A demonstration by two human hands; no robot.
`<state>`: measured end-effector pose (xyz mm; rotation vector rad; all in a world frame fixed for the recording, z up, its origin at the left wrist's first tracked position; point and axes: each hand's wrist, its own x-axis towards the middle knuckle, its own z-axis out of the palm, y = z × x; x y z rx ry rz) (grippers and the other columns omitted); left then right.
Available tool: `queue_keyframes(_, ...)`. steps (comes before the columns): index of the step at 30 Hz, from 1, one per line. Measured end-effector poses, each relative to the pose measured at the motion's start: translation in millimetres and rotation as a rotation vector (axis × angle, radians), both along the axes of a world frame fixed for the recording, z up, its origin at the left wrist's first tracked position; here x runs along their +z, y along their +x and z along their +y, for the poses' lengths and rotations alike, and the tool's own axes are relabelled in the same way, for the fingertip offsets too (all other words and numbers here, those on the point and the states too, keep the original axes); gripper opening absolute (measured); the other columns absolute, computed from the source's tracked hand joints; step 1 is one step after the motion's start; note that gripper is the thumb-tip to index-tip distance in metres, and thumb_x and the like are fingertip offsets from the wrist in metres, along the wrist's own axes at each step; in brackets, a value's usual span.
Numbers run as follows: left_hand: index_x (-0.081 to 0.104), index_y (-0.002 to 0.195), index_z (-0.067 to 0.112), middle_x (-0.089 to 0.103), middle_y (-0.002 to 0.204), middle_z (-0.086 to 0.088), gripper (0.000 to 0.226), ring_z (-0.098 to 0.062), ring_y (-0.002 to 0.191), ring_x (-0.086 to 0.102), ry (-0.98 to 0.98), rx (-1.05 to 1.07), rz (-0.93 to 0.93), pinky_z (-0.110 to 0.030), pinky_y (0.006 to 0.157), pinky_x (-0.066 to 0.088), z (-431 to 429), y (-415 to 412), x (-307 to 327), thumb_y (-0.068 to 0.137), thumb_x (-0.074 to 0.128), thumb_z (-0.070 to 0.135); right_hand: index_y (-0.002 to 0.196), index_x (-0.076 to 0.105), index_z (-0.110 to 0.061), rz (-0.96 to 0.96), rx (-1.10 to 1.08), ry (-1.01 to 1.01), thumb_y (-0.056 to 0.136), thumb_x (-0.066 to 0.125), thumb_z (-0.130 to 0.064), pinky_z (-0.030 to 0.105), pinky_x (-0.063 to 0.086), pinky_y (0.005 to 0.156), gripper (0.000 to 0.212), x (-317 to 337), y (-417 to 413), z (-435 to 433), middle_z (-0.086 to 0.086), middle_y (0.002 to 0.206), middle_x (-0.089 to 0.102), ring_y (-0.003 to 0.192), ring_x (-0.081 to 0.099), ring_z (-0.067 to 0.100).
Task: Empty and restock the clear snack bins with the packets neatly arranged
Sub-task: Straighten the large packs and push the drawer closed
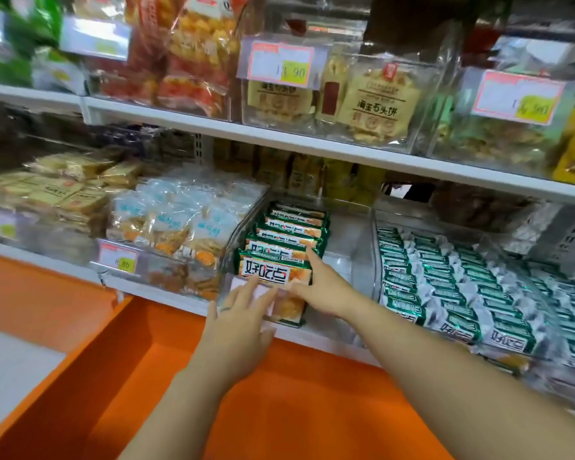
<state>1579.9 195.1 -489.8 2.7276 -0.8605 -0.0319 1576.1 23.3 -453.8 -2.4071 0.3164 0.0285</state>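
A clear bin (349, 227) on the lower shelf holds a neat row of green-and-orange snack packets (287, 240) along its left side; its right side is bare. My left hand (243, 313) lies with straight fingers on the bin's front panel, just below the front packet (274, 271). My right hand (319, 283) reaches in from the right, its straight index finger touching the right end of the front packets.
Right of it, a clear bin (377, 260) is packed with several rows of green-and-silver packets (452, 283). Left of it stand bins of clear-wrapped biscuits (180, 224) and yellow packets (57, 190). An upper shelf (279, 136) carries more bins. An orange ledge (246, 410) lies below.
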Motion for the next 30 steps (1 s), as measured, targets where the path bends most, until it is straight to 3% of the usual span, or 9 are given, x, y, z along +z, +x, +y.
queue_keyframes(2,0.007,0.149,0.042,-0.006,0.16,0.01,0.059,-0.017,0.147,0.004,-0.034,-0.009,0.002,-0.05,0.118,0.011,2.0,5.0,-1.2,0.099,0.039,0.042,0.151,0.015,-0.023,-0.048,-0.014,0.061,0.086,0.066,-0.022,0.034,0.045,0.101,0.082,-5.5,12.3,1.0,0.003,0.144,0.047,0.116,0.056,0.019)
queue_keyframes(5,0.014,0.148,0.042,0.007,0.157,0.008,0.057,-0.02,0.145,0.008,-0.072,-0.009,-0.032,-0.05,0.117,0.014,2.6,11.4,-3.3,0.098,0.041,0.043,0.141,0.032,-0.024,-0.116,-0.064,0.008,0.082,0.069,-0.016,0.028,0.048,0.085,0.07,-10.4,24.4,1.1,0.003,0.139,0.048,0.106,0.058,0.021)
queue_keyframes(9,0.027,0.144,0.043,0.021,0.151,0.006,0.05,-0.025,0.138,0.016,-0.119,0.02,-0.048,-0.044,0.114,0.022,1.0,18.7,-0.2,0.097,0.044,0.044,0.141,0.033,-0.025,-0.172,-0.022,-0.064,0.089,0.063,-0.018,0.022,0.042,0.069,0.061,-13.0,21.0,5.5,0.006,0.132,0.051,0.083,0.054,0.013)
queue_keyframes(12,0.036,0.14,0.044,0.027,0.144,0.008,0.044,-0.025,0.132,0.021,-0.165,0.029,-0.022,-0.041,0.112,0.024,0.0,22.6,2.3,0.097,0.045,0.041,0.147,0.025,-0.026,-0.071,0.065,-0.054,0.094,0.057,-0.03,0.019,0.043,0.081,0.062,-1.7,16.9,-7.0,0.002,0.141,0.045,0.098,0.056,0.012)
queue_keyframes(16,0.041,0.136,0.045,0.031,0.14,0.009,0.039,-0.023,0.128,0.023,-0.208,0.035,0.011,-0.039,0.109,0.025,0.4,26.3,2.7,0.097,0.045,0.039,0.145,0.025,-0.024,-0.115,-0.143,-0.064,0.094,0.049,-0.049,0.027,0.038,0.071,0.062,20.7,35.6,-34.4,0.009,0.131,0.05,0.092,0.051,0.018)
queue_keyframes(19,0.046,0.132,0.045,0.034,0.135,0.009,0.035,-0.022,0.125,0.024,-0.239,0.037,0.021,-0.04,0.109,0.026,-1.1,28.5,4.9,0.097,0.044,0.039,0.15,0.014,-0.023,-0.136,-0.223,-0.015,0.094,0.05,-0.047,0.03,0.037,0.085,0.071,23.4,56.3,-44.3,0.01,0.148,0.037,0.113,0.049,0.025)
queue_keyframes(22,0.052,0.126,0.045,0.038,0.129,0.009,0.031,-0.02,0.122,0.025,-0.273,0.042,0.025,-0.042,0.109,0.027,-1.8,31.6,5.5,0.097,0.044,0.039,0.153,0.005,-0.028,0.025,-0.221,0.13,0.092,0.051,-0.053,0.04,0.043,0.094,0.08,19.5,76.2,-50.1,0.003,0.157,0.022,0.13,0.041,0.026)
queue_keyframes(26,0.054,0.124,0.044,0.038,0.127,0.009,0.03,-0.02,0.121,0.024,-0.28,0.044,0.03,-0.045,0.11,0.026,-1.5,34.7,4.0,0.097,0.043,0.039,0.153,0.008,-0.026,0.067,-0.163,0.192,0.089,0.053,-0.056,0.043,0.028,0.114,0.084,9.7,98.9,-48.9,0.003,0.158,0.019,0.142,0.027,0.028)
queue_keyframes(30,0.053,0.124,0.044,0.04,0.124,0.01,0.03,-0.02,0.121,0.025,-0.282,0.048,0.007,-0.046,0.11,0.027,-2.7,37.7,2.1,0.097,0.043,0.04,0.152,0.011,-0.024,0.088,-0.117,0.155,0.09,0.052,-0.055,0.039,0.037,0.104,0.08,6.1,102.8,-50.1,0.001,0.154,0.03,0.134,0.039,0.024)
